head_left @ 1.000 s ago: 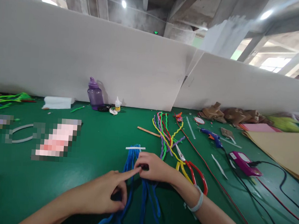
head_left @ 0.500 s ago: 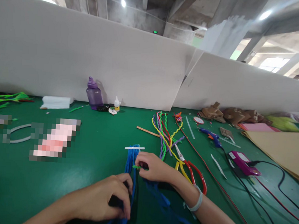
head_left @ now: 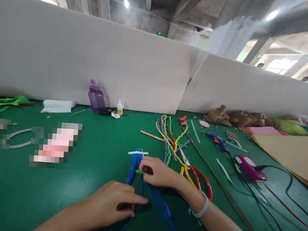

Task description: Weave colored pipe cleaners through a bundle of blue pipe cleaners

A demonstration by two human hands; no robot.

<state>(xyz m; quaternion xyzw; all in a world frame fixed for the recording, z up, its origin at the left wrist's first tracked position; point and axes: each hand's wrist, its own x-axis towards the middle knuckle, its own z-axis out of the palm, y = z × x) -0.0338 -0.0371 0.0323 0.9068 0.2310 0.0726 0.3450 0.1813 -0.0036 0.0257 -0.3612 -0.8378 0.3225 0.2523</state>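
A bundle of blue yarn-like strands [head_left: 133, 163] lies on the green table, a strip of white tape [head_left: 138, 153] across its top end. My right hand [head_left: 156, 171] is closed at the bundle's right side, pinching a short green fuzzy strand [head_left: 140, 172] and probably some blue strands. Lower down, my left hand [head_left: 111, 202] lies over the bundle with its index finger stretched out and thumb apart. Blue strands run beneath that hand and spread toward the bottom edge. One blue strand hangs between the two hands.
Red and yellow-handled scissors [head_left: 198, 178] lie beside my right forearm, with braided coloured cords [head_left: 168, 137] beyond. Farther right are a blue glue gun [head_left: 218, 140], a magenta power box [head_left: 250, 168] and cables. A purple bottle [head_left: 96, 99] and a small glue bottle [head_left: 120, 108] stand by the partition.
My left hand has loosened from the blue strands, its index finger now stretched rightward. The strands have split into left and right groups. My right hand stays in place.
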